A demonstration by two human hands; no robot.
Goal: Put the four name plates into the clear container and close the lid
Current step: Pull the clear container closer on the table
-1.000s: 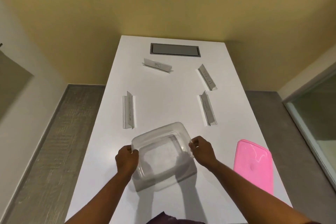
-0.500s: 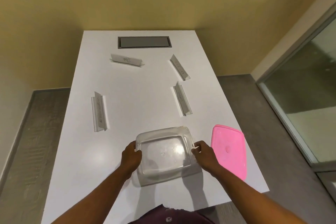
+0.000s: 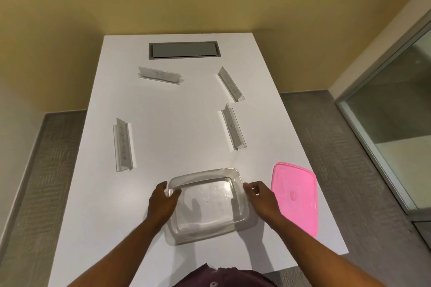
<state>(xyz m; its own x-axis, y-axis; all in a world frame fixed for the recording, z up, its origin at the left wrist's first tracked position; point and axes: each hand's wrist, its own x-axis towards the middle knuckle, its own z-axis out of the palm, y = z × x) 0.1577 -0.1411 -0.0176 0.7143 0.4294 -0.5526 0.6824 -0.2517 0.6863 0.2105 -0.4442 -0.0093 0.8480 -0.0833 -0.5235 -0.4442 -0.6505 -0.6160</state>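
Observation:
The clear container (image 3: 207, 207) rests open and empty on the white table (image 3: 182, 128), near its front edge. My left hand (image 3: 162, 202) grips its left rim and my right hand (image 3: 261, 200) grips its right rim. The pink lid (image 3: 295, 196) lies flat just right of my right hand. Several clear name plates stand on the table: one at the left (image 3: 123, 144), one at the back (image 3: 159, 74), one at the back right (image 3: 231, 84) and one at the right (image 3: 233, 127).
A grey cable hatch (image 3: 184, 50) is set into the table's far end. A yellow wall stands behind the table. Grey carpet runs on both sides, and a glass partition (image 3: 396, 105) rises at the right.
The container has come down from a slight tilt to rest flat on the table, both hands still on its rims. My view has swung toward the right.

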